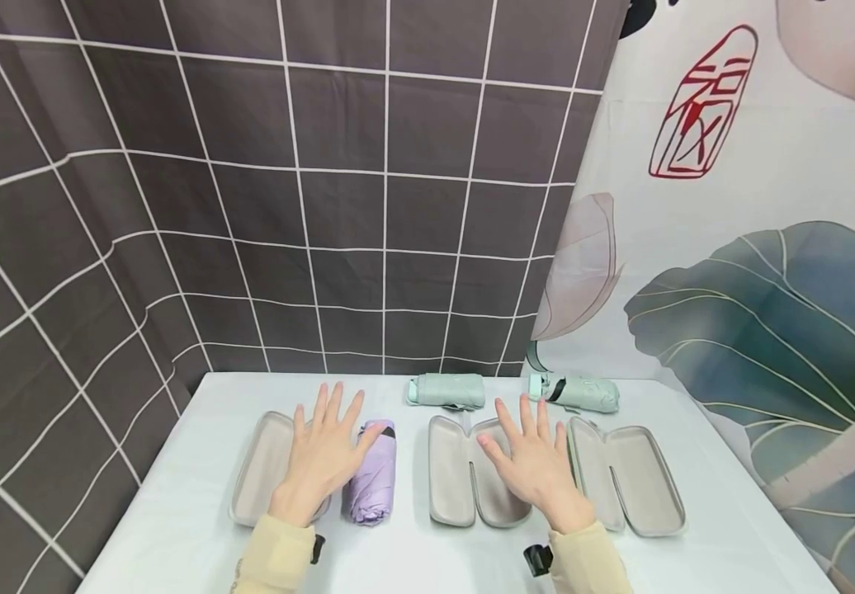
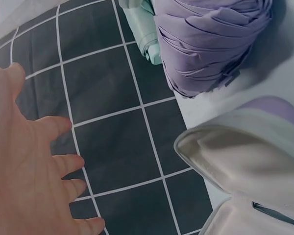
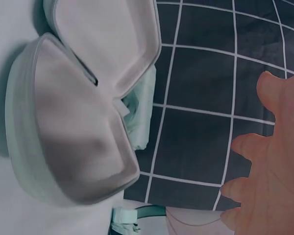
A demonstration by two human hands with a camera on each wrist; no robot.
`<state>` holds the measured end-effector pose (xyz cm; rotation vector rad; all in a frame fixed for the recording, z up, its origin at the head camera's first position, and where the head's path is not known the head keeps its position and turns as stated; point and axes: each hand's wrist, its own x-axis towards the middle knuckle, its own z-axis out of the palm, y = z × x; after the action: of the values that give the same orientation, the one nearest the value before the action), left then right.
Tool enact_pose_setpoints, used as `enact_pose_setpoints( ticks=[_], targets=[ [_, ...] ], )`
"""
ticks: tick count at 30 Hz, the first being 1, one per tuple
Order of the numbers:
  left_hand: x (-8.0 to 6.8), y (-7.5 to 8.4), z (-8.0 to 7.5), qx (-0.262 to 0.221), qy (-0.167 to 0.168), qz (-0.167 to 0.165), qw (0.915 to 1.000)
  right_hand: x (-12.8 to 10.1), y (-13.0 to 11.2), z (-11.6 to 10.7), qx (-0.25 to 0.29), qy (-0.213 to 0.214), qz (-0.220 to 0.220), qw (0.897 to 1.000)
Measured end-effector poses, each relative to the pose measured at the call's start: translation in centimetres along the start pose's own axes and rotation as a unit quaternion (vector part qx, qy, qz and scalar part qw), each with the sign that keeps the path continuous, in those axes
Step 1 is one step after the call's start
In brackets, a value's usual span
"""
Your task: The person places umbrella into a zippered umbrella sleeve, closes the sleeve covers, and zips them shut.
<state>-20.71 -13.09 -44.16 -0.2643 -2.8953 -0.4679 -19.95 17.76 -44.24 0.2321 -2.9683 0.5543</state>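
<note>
Looks passable on the surface (image 1: 412, 487) between purple umbrella (image 1: 374, 483) and middle case (image 1: 450, 474), but is partly blocked behind by left green umbrella (image 1: 446, 389).

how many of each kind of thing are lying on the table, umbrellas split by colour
Open cases: 3
Purple folded umbrella: 1
Light green folded umbrellas: 2
Total: 6

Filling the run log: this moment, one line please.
left hand: spread, empty; right hand: spread, empty; purple umbrella: on table, between hands; two green umbrellas: table's far side; three cases: open
</note>
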Motion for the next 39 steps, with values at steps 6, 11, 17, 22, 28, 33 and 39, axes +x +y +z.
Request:
enact_pose_setpoints(
  ticks=[6, 11, 17, 22, 28, 33, 39],
  targets=[
    [-0.2, -1.0, 0.1, -0.002, -0.003, -0.006, 1.0, 0.1, -0.8, 0.6, 0.003, -0.003, -0.011, 1.0],
    [-0.7, -2.0, -0.4, -0.016, -0.004, -0.012, 0.9998, 0.0, -1.8, 1.2, 0.004, 0.002, -0.019, 1.0],
    [-1.2, -3.1, -1.1, -0.027, -0.006, -0.034, 0.999, -0.1, -3.3, 1.7, 0.018, 0.011, -0.034, 0.999],
    [-1.7, -4.1, -1.5, -0.053, -0.014, -0.06, 0.9967, 0.1, -4.9, 2.4, 0.027, 0.019, -0.05, 0.998],
    [-2.2, -5.9, -1.8, -0.069, -0.015, -0.081, 0.9943, 0.6, -7.0, 3.3, 0.039, 0.023, -0.076, 0.996],
    [-2.8, -7.1, -2.0, -0.081, -0.018, -0.095, 0.9921, 0.5, -8.5, 4.2, 0.063, 0.023, -0.09, 0.994],
    [-3.6, -8.5, -2.3, -0.09, -0.032, -0.117, 0.9886, 0.4, -9.7, 5.1, 0.084, 0.016, -0.101, 0.991]
  ],
)
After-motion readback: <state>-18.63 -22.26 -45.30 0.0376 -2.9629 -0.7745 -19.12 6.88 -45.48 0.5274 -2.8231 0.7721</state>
